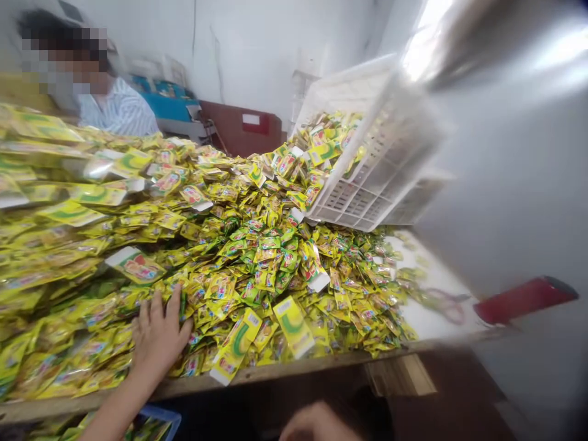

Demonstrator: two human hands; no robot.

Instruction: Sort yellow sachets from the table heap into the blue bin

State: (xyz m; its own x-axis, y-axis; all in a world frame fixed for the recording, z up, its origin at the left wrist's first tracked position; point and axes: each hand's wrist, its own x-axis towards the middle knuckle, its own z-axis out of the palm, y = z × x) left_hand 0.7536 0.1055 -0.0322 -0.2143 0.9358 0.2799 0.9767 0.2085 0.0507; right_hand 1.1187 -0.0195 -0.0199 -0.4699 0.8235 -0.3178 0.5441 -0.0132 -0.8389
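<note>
Left fingers (157,305) spread wide on small packets (267,244), glossy, yellow and green, right fingers (294,424) blurred, grip unclear

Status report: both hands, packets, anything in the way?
Left hand spread on packets. Right hand off table, grip unclear. White crate tilted beyond both hands.

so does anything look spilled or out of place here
Yes, the nearer white crate is tipped, its open side facing the heap of yellow packets, with packets at its mouth. That may be deliberate. One flat, white-ended packet also pokes over the front edge of the table.
</note>
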